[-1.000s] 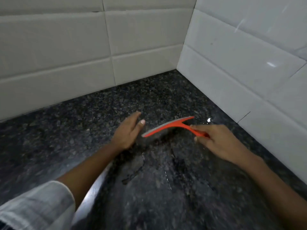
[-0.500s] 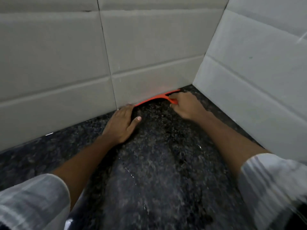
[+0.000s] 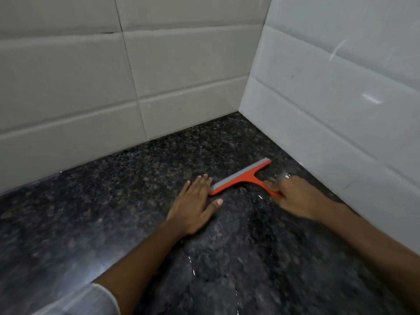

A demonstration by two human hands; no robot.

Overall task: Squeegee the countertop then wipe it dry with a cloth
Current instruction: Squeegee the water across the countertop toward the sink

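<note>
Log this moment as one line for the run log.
phase: squeegee pass | right hand: gripping squeegee handle | left hand: flat on countertop | cloth: not visible

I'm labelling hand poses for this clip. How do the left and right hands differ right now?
The left hand lies open, palm down, fingers spread on the countertop; the right hand is closed around the handle of the squeegee. The left hand's fingertips sit beside the blade's near end; the right hand is at the handle end, nearer the right wall. Both are bare and low over the counter.
</note>
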